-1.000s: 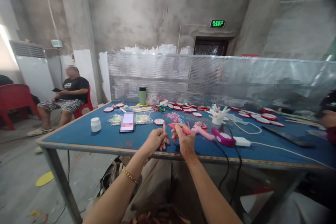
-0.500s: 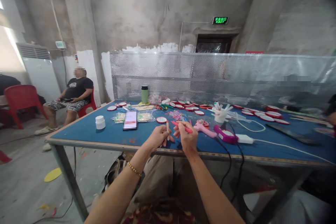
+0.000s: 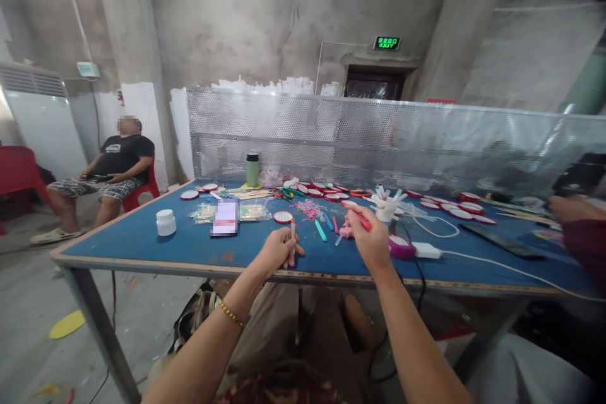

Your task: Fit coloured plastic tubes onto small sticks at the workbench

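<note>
Blue table (image 3: pixel 127 243), pens (image 3: pixel 320 231) near right hand (image 3: pixel 372 237)

I am in what looks like a workshop for handwork, rough and industrial. Bare grey concrete walls (image 3: pixel 227 25) rise on the far side, with ragged white paint (image 3: pixel 269 86) low down. A lit green exit sign (image 3: pixel 387 43) hangs above a dark doorway (image 3: pixel 374 84). My long blue bench (image 3: pixel 127 238) has metal legs and, along its far edge, a perforated metal screen (image 3: pixel 284 129). Many matching red-rimmed discs (image 3: pixel 458 214) and bagged wooden sticks (image 3: pixel 254 211) cover it. At left, a yellow scrap (image 3: pixel 66 324) litters the concrete floor (image 3: pixel 28 290).
</note>
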